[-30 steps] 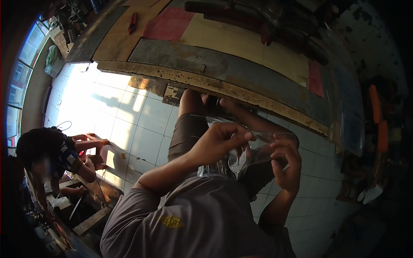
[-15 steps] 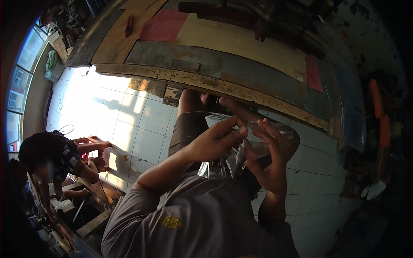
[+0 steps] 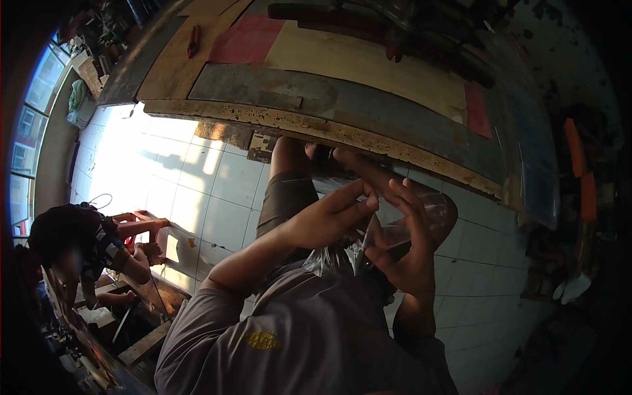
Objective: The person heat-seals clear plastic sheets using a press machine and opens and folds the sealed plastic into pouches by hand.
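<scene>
Clear crinkled plastic (image 3: 336,259) hangs below and between my hands, over my lap. My left hand (image 3: 332,214) is closed in a pinch on it, thumb against fingertips. Close by on the right, my right hand (image 3: 409,247) has its fingers curved and apart, with the thumb pointing toward the left hand. A see-through part of the plastic shows between and behind the right fingers. Whether that hand bears on the plastic is hard to make out.
Ahead is a workbench with a worn wooden edge (image 3: 316,131), yellow sheet (image 3: 368,62), red pieces (image 3: 247,39) and a red-handled tool (image 3: 193,41). A dark metal bar (image 3: 342,18) crosses its far side. Another person (image 3: 72,237) sits at the left by a red stool (image 3: 141,227).
My right hand has moved left, closer to my left hand, and its fingers have spread and risen. The plastic has bunched and shifted between the hands. My left hand stays pinched.
</scene>
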Available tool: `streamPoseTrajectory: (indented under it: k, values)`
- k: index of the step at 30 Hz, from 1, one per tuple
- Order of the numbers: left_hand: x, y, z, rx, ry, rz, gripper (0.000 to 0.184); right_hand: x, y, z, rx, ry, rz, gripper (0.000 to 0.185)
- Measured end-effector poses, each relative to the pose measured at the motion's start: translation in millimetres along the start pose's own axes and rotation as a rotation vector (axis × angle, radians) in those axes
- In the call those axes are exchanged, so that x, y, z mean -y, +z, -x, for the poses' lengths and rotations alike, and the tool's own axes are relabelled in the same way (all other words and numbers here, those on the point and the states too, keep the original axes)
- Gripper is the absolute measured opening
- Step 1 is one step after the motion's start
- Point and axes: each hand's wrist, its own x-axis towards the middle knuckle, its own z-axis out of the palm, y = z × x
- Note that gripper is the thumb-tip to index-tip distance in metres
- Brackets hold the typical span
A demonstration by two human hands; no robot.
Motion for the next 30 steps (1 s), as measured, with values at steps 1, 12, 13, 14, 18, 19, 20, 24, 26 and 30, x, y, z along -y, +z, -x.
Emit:
streamPoseTrajectory:
  k: [1, 12, 13, 14, 18, 19, 20, 24, 26, 30]
  values:
    - [-0.2, -0.9, 0.7, 0.012, 0.006, 0.008, 0.024, 0.7, -0.4, -0.4, 0.007, 0.002, 0.007, 0.082]
    - [6.9, -9.9, -2.6, 0.026, 0.226, -0.221, 0.018, 11.1, -8.0, 3.1, 0.059, 0.101, -0.002, 0.080]
    - [4.4, -9.0, -1.9, 0.018, 0.222, -0.271, 0.018, 11.7, -8.7, 1.9, 0.042, 0.075, -0.007, 0.077]
    - [1.4, -6.7, -1.2, -0.001, 0.220, -0.314, 0.018, 12.3, -9.4, 0.7, 0.025, 0.048, -0.012, 0.074]
    - [-5.2, 4.7, 0.8, -0.068, 0.260, -0.483, 0.018, 10.0, -5.2, -2.3, -0.107, 0.009, 0.060, 0.054]
    - [-5.2, 6.1, 0.6, -0.083, 0.283, -0.525, 0.018, 11.9, -3.2, -3.3, -0.142, 0.019, 0.103, 0.048]
    - [-4.5, 5.9, -0.5, -0.091, 0.348, -0.610, 0.017, 13.0, -2.4, -4.6, -0.159, 0.007, 0.128, 0.044]
    - [0.4, 5.2, -1.6, -0.153, 0.552, -0.901, 0.018, 16.1, -3.7, -8.2, -0.183, -0.020, 0.207, 0.033]
    - [0.1, 6.1, -0.9, -0.167, 0.586, -0.996, 0.019, 16.8, -5.6, -8.7, -0.172, -0.016, 0.207, 0.031]
    - [-0.9, 3.8, 0.9, -0.119, 0.598, -1.150, 0.023, 18.3, -6.9, -8.9, -0.157, 0.026, 0.145, 0.029]
